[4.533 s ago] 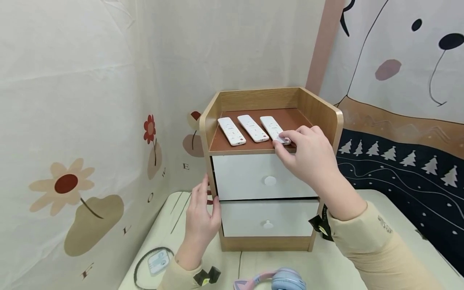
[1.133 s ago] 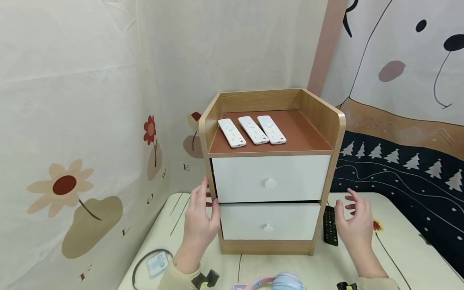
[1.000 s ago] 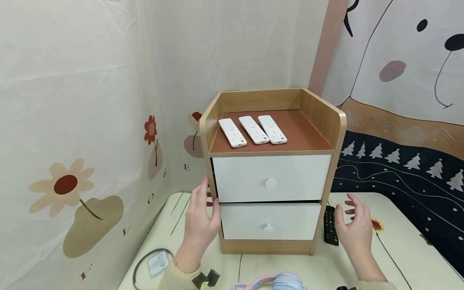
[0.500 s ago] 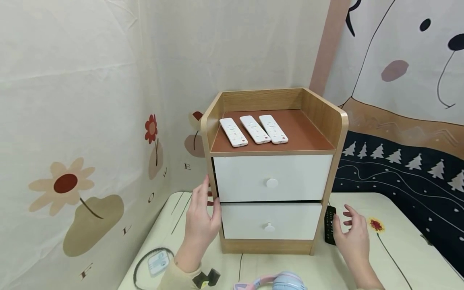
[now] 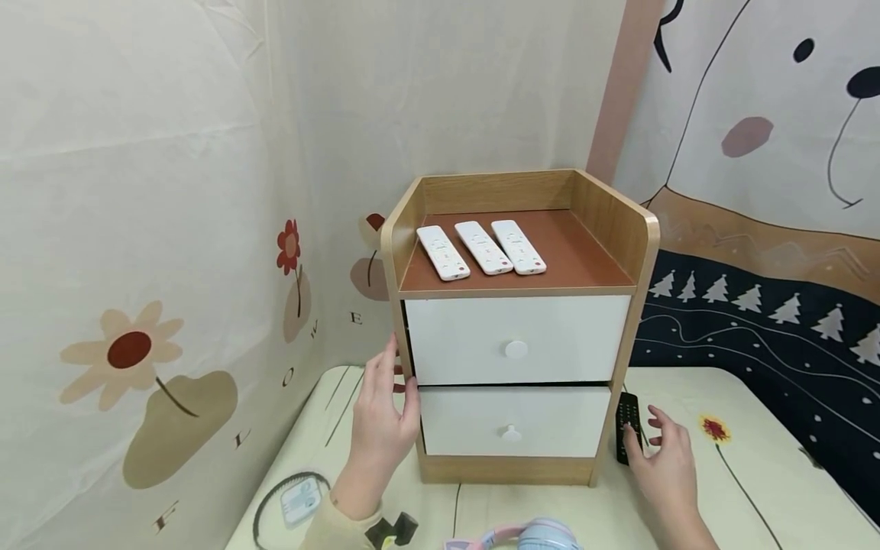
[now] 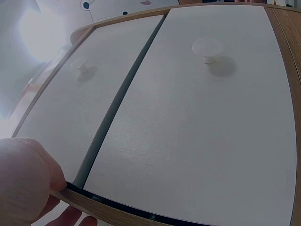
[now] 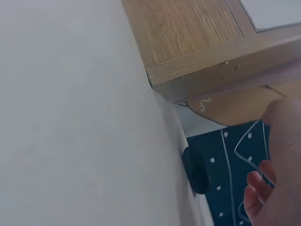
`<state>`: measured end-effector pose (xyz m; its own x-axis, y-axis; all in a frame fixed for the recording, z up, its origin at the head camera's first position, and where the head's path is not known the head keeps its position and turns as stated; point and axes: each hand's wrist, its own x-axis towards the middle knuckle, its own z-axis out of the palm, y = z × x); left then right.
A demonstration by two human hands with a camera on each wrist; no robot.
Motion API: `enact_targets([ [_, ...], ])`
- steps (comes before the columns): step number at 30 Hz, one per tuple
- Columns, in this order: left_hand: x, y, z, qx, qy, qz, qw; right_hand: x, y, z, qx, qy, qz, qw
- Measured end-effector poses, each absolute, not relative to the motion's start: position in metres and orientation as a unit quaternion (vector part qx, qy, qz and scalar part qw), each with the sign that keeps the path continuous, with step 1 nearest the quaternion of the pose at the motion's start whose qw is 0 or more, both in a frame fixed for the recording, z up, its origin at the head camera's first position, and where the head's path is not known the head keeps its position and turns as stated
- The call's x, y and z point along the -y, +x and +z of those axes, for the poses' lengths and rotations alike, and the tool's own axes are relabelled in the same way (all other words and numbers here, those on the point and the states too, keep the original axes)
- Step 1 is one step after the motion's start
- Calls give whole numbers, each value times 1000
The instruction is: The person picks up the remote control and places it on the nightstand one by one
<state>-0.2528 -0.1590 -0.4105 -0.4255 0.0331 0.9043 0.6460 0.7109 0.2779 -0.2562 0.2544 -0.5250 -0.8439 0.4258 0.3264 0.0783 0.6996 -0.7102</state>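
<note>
My left hand (image 5: 383, 428) rests against the left side of a small wooden cabinet (image 5: 505, 470), thumb at its front edge and fingers along the side. The left wrist view shows its thumb (image 6: 51, 172) at the gap between the two white drawers. On the right, my right hand (image 5: 665, 462) is low beside a black remote control (image 5: 626, 412), thumb overlapping the remote in the head view and fingers loosely bent. In the right wrist view the remote's dark end (image 7: 196, 170) shows apart from the fingers (image 7: 254, 188). Three white remotes (image 5: 443, 253) lie side by side on the cabinet's brown top.
The upper drawer (image 5: 467, 344) and lower drawer (image 5: 467, 420) each have a round white knob. Pink and blue headphones (image 5: 546, 535) lie in front of the cabinet. A light blue device (image 5: 300, 500) with a dark cord lies at left on the pale cloth.
My right hand has let go of the rightmost white remote and come down to the black remote. That white remote now lies closer to the middle one. My left hand stays put.
</note>
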Motion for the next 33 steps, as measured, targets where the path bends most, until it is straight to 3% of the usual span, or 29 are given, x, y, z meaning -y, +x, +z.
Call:
enact_targets([
  [12, 159, -252, -408, 783, -219, -311, 493, -254, -256, -540, 901, -146, 343, 221],
  [33, 158, -253, -410, 783, -211, -312, 495, -268, -265, -550, 933, -156, 307, 102],
])
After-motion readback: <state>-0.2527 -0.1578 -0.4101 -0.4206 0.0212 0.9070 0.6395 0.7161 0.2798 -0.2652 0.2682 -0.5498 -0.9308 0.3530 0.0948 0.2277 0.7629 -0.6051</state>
